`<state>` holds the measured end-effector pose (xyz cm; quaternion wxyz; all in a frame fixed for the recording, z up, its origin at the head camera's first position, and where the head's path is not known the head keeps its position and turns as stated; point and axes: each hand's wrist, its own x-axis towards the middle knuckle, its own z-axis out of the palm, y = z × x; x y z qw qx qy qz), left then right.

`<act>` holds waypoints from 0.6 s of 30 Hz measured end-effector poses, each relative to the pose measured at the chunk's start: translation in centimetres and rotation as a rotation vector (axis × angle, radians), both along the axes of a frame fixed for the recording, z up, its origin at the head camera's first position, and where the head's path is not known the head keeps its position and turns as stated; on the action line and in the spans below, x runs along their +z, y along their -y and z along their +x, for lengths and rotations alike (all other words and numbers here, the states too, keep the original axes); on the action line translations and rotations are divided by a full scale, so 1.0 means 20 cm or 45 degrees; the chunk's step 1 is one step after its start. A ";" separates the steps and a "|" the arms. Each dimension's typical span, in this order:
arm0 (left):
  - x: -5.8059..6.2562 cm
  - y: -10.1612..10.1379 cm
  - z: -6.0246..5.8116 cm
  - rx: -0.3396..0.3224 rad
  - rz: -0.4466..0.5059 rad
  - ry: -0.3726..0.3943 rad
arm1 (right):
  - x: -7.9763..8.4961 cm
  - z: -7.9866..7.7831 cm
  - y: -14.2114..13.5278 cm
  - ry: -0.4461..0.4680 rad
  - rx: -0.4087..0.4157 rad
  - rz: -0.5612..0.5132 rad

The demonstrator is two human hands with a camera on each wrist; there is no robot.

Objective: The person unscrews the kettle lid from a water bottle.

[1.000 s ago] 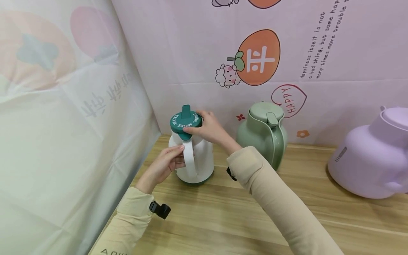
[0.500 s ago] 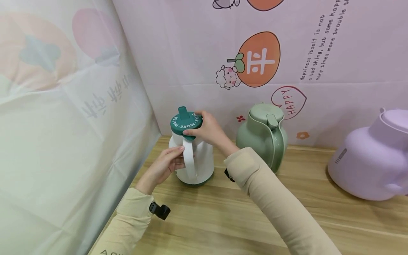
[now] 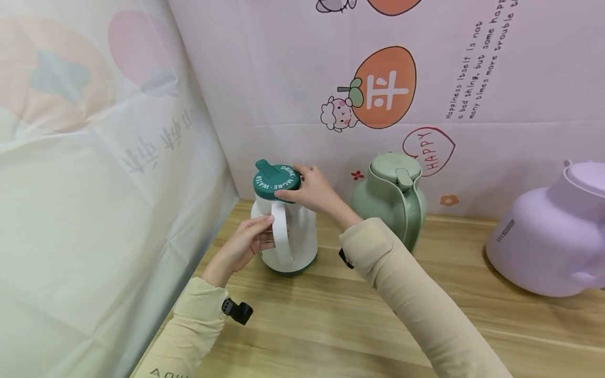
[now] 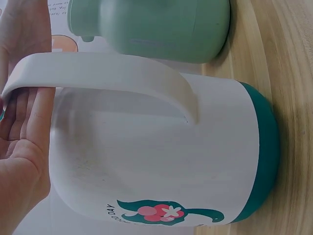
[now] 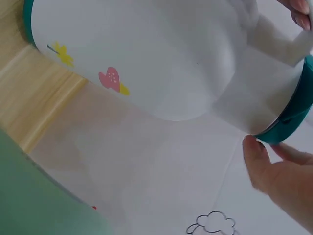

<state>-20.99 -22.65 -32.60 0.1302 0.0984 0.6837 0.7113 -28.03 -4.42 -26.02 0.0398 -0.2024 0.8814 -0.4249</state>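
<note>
A white thermos jug (image 3: 304, 239) with a green base stands upright on the wooden table. Its round green lid (image 3: 275, 184), lettered "DRINK MORE WATER", has a raised tab pointing to the back left. My right hand (image 3: 315, 191) grips the lid's rim from the right, thumb in front and fingers behind. My left hand (image 3: 242, 244) holds the upper part of the white handle (image 3: 281, 239), its thumb on the near side and its fingers reaching past the inner side. In the right wrist view the green lid (image 5: 288, 122) sits on the jug's neck, the right thumb (image 5: 257, 156) at its edge.
A sage green jug (image 3: 387, 205) stands just right of the white one, partly behind the right forearm. Farther right is a lilac jug (image 3: 539, 241). Printed cloth walls (image 3: 283, 79) rise at the back and left of the table (image 3: 302, 325).
The lid has turned counterclockwise, seen from above, under my right hand; its tab swung left and its lettering shifted round to the right. My left hand and the jug's body stayed put.
</note>
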 end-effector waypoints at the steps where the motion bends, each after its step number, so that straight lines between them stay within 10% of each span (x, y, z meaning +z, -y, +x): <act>1: 0.00 0.00 0.00 -0.001 -0.005 -0.002 | 0.00 0.01 0.01 -0.014 -0.006 0.018; 18: 0.02 0.00 0.01 0.035 -0.032 0.014 | -0.02 -0.04 -0.05 -0.065 0.066 -0.043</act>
